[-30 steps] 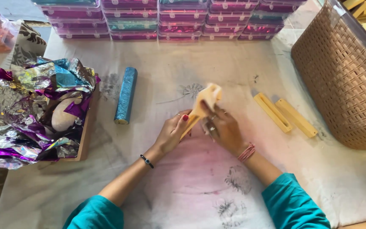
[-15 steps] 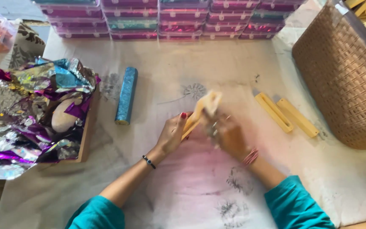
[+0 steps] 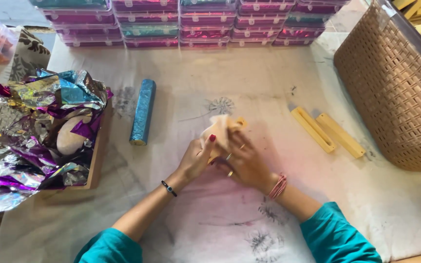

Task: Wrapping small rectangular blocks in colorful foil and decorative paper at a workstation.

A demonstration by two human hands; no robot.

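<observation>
Both hands closed on pale dough piece [image 3: 219, 129] around yellow mould [image 3: 239, 122], mid-surface. Left hand [image 3: 197, 157], right hand [image 3: 245, 163] now lower, pressed closer than second ago; dough looks more bunched, so shaping seems underway. Blue foil roll [image 3: 143, 118] unmoved.

Blue foil-wrapped roll [image 3: 143, 112] lying left of centre on white cloth [image 3: 220, 73]. Crumpled foil sheets [image 3: 30, 131] heaped far left. Two yellow bars [image 3: 327, 129] side by side at right. Woven basket [image 3: 395, 87] far right. Stacked plastic boxes [image 3: 196, 22] along far edge.
</observation>
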